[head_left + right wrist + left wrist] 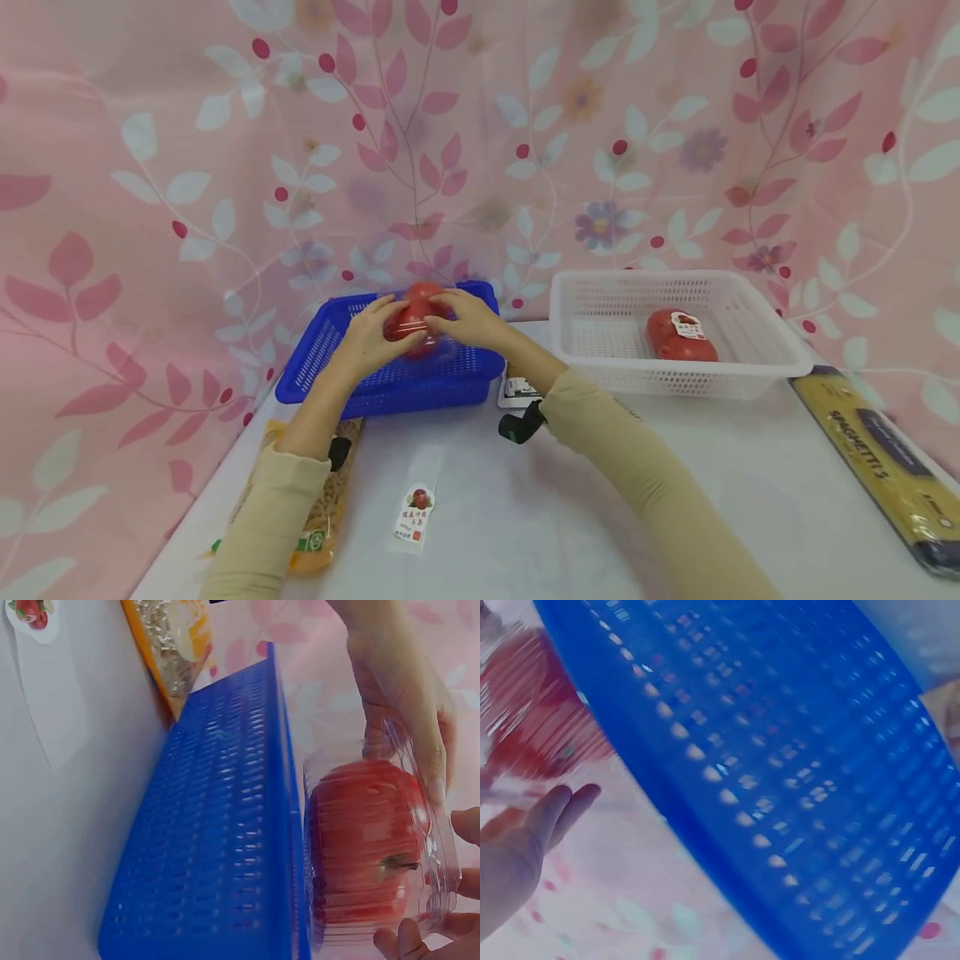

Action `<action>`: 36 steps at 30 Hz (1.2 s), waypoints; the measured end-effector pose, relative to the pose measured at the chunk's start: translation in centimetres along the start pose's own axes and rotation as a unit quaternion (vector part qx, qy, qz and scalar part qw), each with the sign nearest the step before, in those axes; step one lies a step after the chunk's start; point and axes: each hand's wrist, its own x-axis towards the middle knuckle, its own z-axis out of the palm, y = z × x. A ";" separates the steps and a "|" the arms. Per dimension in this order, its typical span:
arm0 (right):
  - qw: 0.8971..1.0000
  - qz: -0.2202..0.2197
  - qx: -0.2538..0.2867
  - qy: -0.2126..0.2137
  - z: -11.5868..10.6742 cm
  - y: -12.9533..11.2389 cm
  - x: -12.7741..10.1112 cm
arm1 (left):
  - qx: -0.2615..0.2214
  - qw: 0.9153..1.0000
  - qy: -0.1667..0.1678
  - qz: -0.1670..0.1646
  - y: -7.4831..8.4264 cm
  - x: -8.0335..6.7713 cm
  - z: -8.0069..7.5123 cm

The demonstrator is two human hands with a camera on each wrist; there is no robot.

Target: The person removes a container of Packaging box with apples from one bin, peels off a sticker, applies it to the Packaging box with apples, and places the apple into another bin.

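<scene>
A clear plastic box of tomatoes [417, 321] is held between both hands over the blue basket [420, 398]. My left hand [372, 340] grips its left side, fingers and thumb curved round the edge. On the other side, my right hand [474, 320] grips it the same way. Through the clear wall in the right wrist view, a red tomato [364, 825] with a green stem shows. Only a few fingers of the left hand [517, 847] appear in the left wrist view, beside the basket's rim. How far the box sits inside the basket is partly hidden.
A white basket [675, 372] at the right holds a labelled tomato pack [681, 337]. A spaghetti bag [877, 467] lies at far right. Under the left forearm is a yellow-edged food bag [324, 512]. A tomato-printed label [414, 512] lies in front; a small packet [517, 392] is partly hidden.
</scene>
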 end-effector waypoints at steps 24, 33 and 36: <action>0.994 -0.075 0.052 0.061 -6.1 -1.5 -15.5 | -0.043 0.986 0.094 0.129 11.1 -6.2 2.3; 0.998 -0.050 0.026 0.018 -6.5 -2.4 -22.0 | -0.004 0.965 0.099 0.241 13.3 -10.3 3.8; 0.998 -0.062 0.019 0.017 -6.2 -2.4 -23.8 | 0.007 0.957 0.101 0.272 13.9 -11.5 4.4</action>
